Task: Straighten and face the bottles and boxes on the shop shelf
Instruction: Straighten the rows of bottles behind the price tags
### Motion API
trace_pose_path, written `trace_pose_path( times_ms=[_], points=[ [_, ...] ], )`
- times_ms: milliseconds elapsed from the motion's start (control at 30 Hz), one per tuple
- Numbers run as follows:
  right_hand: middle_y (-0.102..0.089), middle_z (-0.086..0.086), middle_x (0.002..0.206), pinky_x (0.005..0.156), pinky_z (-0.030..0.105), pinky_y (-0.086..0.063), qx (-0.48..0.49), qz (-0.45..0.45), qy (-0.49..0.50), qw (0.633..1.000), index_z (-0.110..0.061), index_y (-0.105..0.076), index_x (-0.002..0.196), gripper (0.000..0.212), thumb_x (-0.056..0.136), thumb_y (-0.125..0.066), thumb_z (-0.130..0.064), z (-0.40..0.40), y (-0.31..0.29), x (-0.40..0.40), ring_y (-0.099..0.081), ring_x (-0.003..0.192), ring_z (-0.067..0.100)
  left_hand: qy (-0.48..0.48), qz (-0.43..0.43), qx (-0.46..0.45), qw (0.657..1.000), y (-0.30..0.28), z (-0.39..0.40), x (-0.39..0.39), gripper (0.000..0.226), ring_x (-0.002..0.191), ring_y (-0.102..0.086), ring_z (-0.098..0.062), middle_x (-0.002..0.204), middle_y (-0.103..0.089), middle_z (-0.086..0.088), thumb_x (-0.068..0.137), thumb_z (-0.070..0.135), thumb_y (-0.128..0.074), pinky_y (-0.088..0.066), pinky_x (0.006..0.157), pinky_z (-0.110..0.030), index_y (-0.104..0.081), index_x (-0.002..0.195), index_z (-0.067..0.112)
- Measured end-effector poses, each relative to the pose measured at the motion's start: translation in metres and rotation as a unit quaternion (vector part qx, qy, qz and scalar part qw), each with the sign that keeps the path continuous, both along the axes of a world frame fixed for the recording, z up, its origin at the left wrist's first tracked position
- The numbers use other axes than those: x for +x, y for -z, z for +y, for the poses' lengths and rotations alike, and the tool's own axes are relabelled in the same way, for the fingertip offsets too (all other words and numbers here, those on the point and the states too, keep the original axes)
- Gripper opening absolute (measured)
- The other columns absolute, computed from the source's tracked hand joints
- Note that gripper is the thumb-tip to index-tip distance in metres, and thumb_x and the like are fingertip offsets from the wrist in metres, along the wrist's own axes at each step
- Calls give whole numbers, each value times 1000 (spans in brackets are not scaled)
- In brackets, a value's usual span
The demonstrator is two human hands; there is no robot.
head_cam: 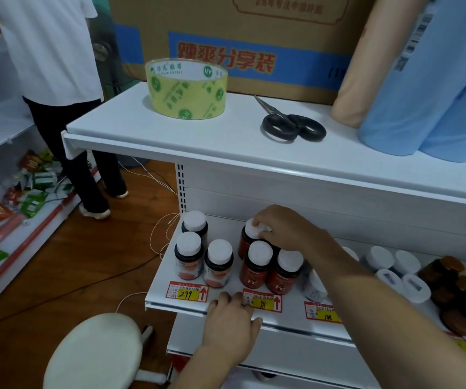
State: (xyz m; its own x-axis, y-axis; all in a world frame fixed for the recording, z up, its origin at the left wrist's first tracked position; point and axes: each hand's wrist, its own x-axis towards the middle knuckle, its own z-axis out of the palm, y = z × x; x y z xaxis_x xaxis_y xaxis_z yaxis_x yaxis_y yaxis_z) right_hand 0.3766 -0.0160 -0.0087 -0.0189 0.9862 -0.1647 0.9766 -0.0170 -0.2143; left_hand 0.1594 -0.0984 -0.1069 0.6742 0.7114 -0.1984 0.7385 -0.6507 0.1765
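White shop shelving (282,164) stands on a brown wood floor (71,270); its top board carries a cardboard carton (254,37) at 12 o'clock, blue rolls (422,94) at 2 o'clock, a tape roll (186,88) and scissors (292,124). On the lower shelf (164,276), near centre, the right hand (285,228) grips the white cap of the rear red bottle (247,242), fingers curled round it. The left hand (230,321) rests on the shelf's front edge, fingers bent over the 98 price tag (265,303). Two red "Fe" bottles (257,266) stand upright just in front.
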Motion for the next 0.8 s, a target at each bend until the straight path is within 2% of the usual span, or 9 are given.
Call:
trace_pose_path(
  times_ms=[100,233,367,467,600,800],
  points=[
    [-54,7,141,103,36,-42,0,-15,-14,1000,-21,-59,134,38,96,-59,-19,1,-1,0,-51,125,25,2,4,3,1000,0,0,0,49,123,-42,-29,134,-51,-2,101,53,-32,-36,103,-42,-60,128,22],
    [-52,5,144,103,41,-43,-5,-38,-14,999,-22,-54,137,40,97,-56,-19,0,0,-2,-50,126,26,1,4,4,1000,0,0,1,46,124,-42,-30,134,-51,-3,101,49,-35,-36,103,-42,-59,128,21],
    [-49,2,147,107,43,-42,8,0,6,1000,-22,-53,140,43,97,-55,-21,-11,-1,-1,-46,132,24,2,1,8,1000,0,0,0,43,123,-42,-29,135,-51,-2,101,46,-35,-36,103,-41,-59,128,22],
    [-57,4,138,99,43,-47,47,-4,70,996,-22,-55,137,43,94,-54,-23,-19,-7,9,-52,125,27,1,1,10,1000,0,0,1,42,123,-43,-29,135,-51,-2,100,44,-36,-36,103,-42,-58,128,22],
    [-65,2,121,85,35,-50,-6,-50,137,989,-28,-60,127,41,88,-58,-42,-27,-9,16,-59,108,24,-1,6,13,1000,-1,-1,2,41,123,-43,-30,136,-51,-3,100,41,-37,-37,102,-43,-57,129,21],
    [-63,6,120,85,37,-52,-14,-25,144,989,-21,-59,126,43,86,-65,-36,-29,-11,9,-60,104,26,-4,7,8,1000,-3,-3,2,42,126,-41,-29,138,-49,-3,99,38,-38,-37,103,-43,-52,135,21]
  ],
)
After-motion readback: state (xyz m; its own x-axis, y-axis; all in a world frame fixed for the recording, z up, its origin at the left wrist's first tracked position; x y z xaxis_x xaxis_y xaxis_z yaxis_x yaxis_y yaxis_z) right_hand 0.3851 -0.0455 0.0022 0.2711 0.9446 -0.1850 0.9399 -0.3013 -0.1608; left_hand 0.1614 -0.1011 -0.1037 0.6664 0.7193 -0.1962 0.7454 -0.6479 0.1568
